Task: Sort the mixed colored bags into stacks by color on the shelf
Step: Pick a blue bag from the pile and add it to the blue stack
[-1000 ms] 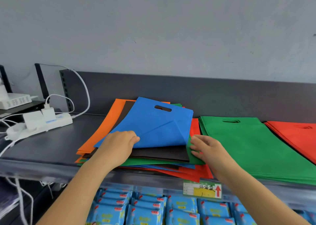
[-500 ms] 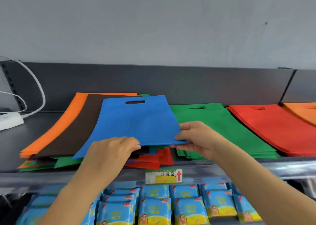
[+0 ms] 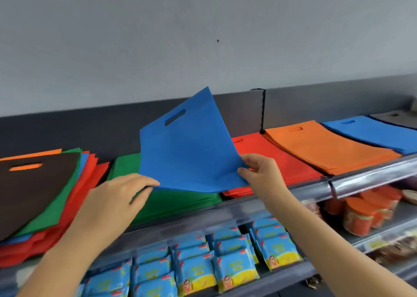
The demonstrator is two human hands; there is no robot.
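I hold a blue bag [image 3: 187, 152] with a cut-out handle tilted up above the shelf. My right hand [image 3: 259, 175] pinches its lower right edge and my left hand [image 3: 117, 197] grips its lower left corner. The bag hangs over the green stack [image 3: 180, 199] and part of the red stack [image 3: 282, 161]. Further right lie an orange stack [image 3: 320, 148], a blue stack [image 3: 370, 132] and a dark stack [image 3: 397, 117]. At the left sits the mixed pile [image 3: 33, 188], with a black bag on top and green, blue, red and orange bags beneath.
The shelf's front rail [image 3: 361, 179] runs below the stacks, and a dark back panel [image 3: 90, 130] stands behind them. On the lower shelf are blue snack packets [image 3: 203, 269] and orange-lidded jars [image 3: 365, 213].
The blue bag has come off the mixed pile, risen and moved right over the green and red stacks. My view has swung right, showing the orange, blue and dark stacks.
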